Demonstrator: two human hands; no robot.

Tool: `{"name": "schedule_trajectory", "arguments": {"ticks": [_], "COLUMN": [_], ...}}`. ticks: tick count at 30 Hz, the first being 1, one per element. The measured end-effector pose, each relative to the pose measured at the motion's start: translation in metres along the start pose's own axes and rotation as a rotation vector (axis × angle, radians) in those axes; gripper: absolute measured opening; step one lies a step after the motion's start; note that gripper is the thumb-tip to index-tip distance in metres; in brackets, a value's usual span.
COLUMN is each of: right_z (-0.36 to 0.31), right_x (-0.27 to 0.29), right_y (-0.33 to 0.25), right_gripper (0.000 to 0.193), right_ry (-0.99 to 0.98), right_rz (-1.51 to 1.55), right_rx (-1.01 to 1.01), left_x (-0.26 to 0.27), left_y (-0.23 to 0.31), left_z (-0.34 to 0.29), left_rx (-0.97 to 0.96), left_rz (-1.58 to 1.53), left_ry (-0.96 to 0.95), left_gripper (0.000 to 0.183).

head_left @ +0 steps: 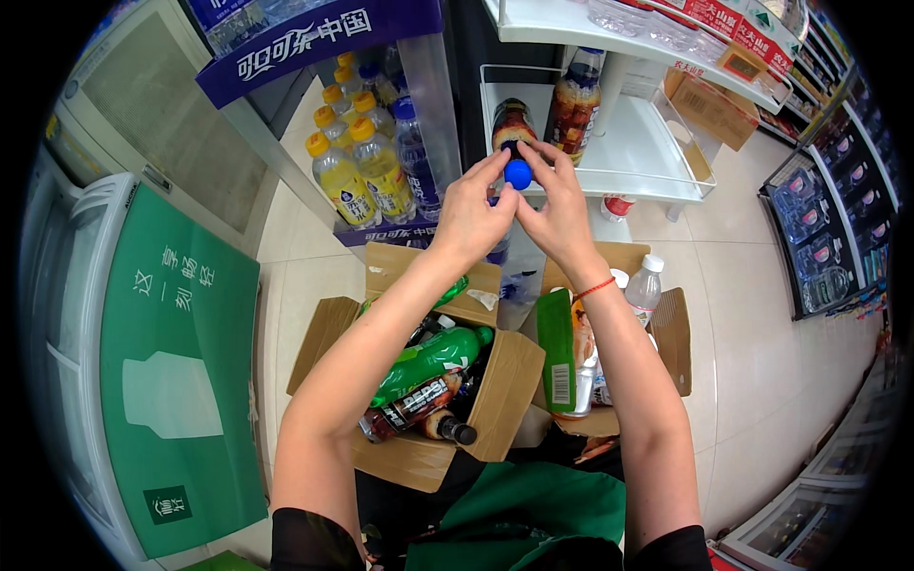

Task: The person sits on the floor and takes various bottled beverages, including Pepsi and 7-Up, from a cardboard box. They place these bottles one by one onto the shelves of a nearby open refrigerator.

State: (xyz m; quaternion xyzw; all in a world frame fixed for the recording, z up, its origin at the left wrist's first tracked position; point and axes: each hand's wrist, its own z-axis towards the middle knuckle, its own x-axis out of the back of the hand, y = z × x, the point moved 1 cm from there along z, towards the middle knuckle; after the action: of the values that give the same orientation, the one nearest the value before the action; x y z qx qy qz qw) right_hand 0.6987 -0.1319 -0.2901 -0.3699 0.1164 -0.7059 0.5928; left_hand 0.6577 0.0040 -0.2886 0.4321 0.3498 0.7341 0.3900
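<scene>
Both my hands hold a clear plastic bottle (519, 276) upright over the boxes. My left hand (468, 211) and my right hand (560, 211) meet at its blue cap (518, 173), fingers pinched around the cap. Just beyond the cap, two dark drink bottles (574, 103) stand on the white wire-edged shelf (633, 152). Below my forearms sits an open cardboard box (495, 400) with a green bottle (428, 360) and dark soda bottles lying in it.
A second open box (671, 333) at the right holds a clear white-capped bottle (645, 285) and green packaging. Yellow-capped bottles (357, 167) fill a purple display rack at the left. A chest freezer with a green lid (181, 362) stands far left. Drink coolers (819, 228) line the right aisle.
</scene>
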Motion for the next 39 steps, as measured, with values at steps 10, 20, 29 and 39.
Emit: {"name": "schedule_trajectory", "arguments": {"ticks": [10, 20, 29, 39], "right_z": [0.014, 0.024, 0.031, 0.027], "right_x": [-0.011, -0.004, -0.006, -0.024], "right_y": [0.031, 0.034, 0.045, 0.048], "right_gripper": [0.032, 0.028, 0.028, 0.024], "right_ry": [-0.061, -0.133, -0.074, -0.133], "right_rz": [-0.098, -0.116, -0.027, -0.100], "right_rx": [-0.122, -0.158, -0.029, -0.035], "left_x": [-0.019, -0.026, -0.024, -0.024], "left_y": [-0.019, -0.016, -0.013, -0.011], "left_z": [0.008, 0.011, 0.036, 0.039], "left_rx": [-0.083, -0.124, 0.036, 0.036], "left_rz": [0.206, 0.303, 0.181, 0.245], "left_ry": [0.087, 0.139, 0.151, 0.103], "left_gripper": [0.041, 0.034, 0.029, 0.031]}}
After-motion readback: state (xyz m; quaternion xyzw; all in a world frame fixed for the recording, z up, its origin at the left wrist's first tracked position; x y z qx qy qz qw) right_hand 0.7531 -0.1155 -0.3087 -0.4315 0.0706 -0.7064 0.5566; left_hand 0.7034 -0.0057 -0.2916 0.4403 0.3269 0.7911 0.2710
